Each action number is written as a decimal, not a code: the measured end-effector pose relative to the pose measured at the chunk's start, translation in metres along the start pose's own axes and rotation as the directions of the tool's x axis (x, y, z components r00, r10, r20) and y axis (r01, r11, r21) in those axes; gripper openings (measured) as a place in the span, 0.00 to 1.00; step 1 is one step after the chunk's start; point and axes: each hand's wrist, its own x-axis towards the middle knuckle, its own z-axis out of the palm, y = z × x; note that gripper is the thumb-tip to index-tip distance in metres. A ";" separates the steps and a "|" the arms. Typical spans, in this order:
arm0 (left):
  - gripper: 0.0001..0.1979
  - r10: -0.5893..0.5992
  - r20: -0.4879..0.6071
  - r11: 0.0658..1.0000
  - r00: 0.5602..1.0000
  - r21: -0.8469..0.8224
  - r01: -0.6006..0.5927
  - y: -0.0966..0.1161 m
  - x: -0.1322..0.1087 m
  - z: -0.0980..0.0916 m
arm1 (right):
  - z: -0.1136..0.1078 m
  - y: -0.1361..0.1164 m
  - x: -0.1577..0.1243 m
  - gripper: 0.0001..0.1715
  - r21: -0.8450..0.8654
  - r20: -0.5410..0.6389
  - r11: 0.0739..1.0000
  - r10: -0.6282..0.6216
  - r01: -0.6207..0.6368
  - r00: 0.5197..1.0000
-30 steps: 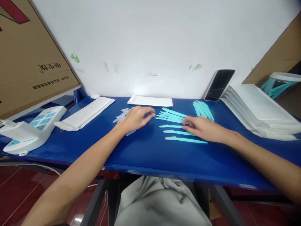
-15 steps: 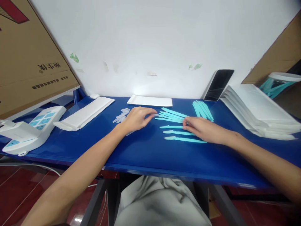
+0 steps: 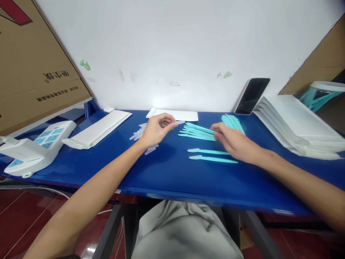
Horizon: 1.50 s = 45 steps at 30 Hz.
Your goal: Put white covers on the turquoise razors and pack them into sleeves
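Observation:
My left hand (image 3: 159, 130) pinches a small translucent cover (image 3: 180, 122) between thumb and fingers. To its right, my right hand (image 3: 234, 139) is closed on the handle end of a teal razor (image 3: 201, 127), just over a group of teal razors (image 3: 196, 135). Two single razors, an upper one (image 3: 208, 151) and a lower one (image 3: 212, 159), lie side by side in front of that group. Translucent covers (image 3: 138, 133) lie scattered behind my left wrist, and a few more (image 3: 151, 149) rest just in front of it.
Another teal razor pile (image 3: 232, 122) is behind my right hand. White packets (image 3: 304, 126) are stacked at right, near a phone (image 3: 252, 96) and a tub (image 3: 320, 95). Flat white packets (image 3: 98, 128) (image 3: 174, 114) lie left and back. A power strip (image 3: 40, 149) sits far left.
The rearmost of the three separate razors has left its place; two remain there. My right hand has moved back and slightly right, and my left hand slightly back, each with its item.

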 end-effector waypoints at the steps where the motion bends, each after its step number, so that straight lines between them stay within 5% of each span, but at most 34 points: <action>1: 0.17 0.016 0.013 0.999 1.000 0.035 -0.017 0.001 -0.001 0.001 | 0.000 0.000 0.000 0.16 -0.019 -0.023 1.000 0.002 -0.003 1.000; 13: 0.14 0.092 0.161 0.988 0.983 0.107 -0.110 -0.002 -0.006 0.004 | -0.004 -0.007 0.000 0.19 -0.180 -0.101 0.984 -0.002 -0.016 0.995; 30: 0.14 0.086 0.145 0.995 0.986 0.045 -0.093 0.007 -0.011 0.018 | 0.004 -0.007 0.001 0.24 -0.091 -0.095 0.988 -0.129 0.121 0.987; 45: 0.14 0.091 0.132 0.995 0.987 0.039 -0.097 -0.001 -0.010 0.020 | -0.004 -0.011 0.001 0.23 -0.150 -0.123 0.984 -0.111 0.092 0.986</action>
